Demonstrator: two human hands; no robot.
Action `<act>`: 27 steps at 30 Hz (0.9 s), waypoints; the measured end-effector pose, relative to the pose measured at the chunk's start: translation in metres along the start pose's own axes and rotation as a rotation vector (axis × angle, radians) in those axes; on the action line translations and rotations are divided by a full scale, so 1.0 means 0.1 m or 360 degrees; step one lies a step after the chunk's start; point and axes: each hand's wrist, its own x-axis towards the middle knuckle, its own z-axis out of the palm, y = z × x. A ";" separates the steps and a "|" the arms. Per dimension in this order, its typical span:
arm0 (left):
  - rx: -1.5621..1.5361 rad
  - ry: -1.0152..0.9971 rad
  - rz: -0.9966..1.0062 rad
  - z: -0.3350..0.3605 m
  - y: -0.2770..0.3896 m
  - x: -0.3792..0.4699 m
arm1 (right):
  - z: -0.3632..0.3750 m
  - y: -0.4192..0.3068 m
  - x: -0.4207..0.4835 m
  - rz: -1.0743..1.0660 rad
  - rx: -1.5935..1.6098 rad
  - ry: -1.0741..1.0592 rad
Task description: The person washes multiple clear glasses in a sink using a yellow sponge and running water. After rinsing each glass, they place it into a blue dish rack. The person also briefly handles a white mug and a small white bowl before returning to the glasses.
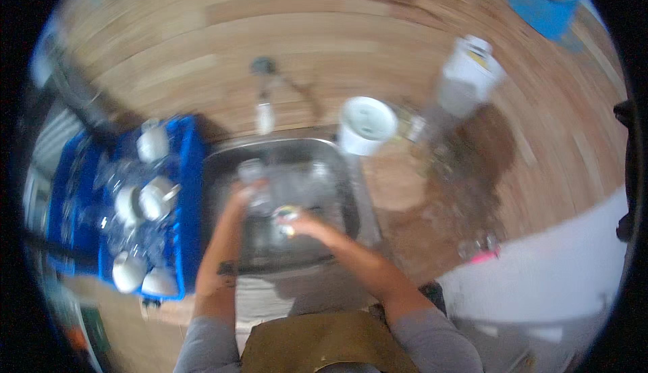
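Observation:
Both my hands are over a stainless steel sink (pixel 349 231), and the picture is blurred. My left hand (pixel 245 193) grips a clear vessel (pixel 251 168), apparently a drinking glass, in the left part of the basin. To its right, my right hand (pixel 306 225) holds a small white and yellowish thing (pixel 286 216); blur hides whether it is a sponge or a cloth. The two held things are apart. Behind the basin stands a tap (pixel 265 117), its spout towards the sink. A bright shape inside the basin at the back right is too blurred to name.
On the left a blue plastic crate (pixel 190 211) holds several white cups (pixel 157 198) and clear glassware. A white tub (pixel 368 120) stands at the sink's back right corner. Beyond are a white plastic jug (pixel 471 74) and a blue container (pixel 544 9). Small glassware (pixel 476 246) lies at the right.

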 end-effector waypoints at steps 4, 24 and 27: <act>0.1077 0.0174 0.0368 -0.81 -0.73 0.76 | -0.44 0.20 -0.67 -0.0596 -0.0759 0.0422; 0.1457 0.1023 0.1562 -0.60 -0.48 0.08 | -1.68 0.68 -3.48 0.0704 -0.1464 0.2142; 0.1038 0.0347 0.1359 0.41 -0.17 -0.94 | -1.21 0.34 -3.15 0.0063 -0.1568 0.1890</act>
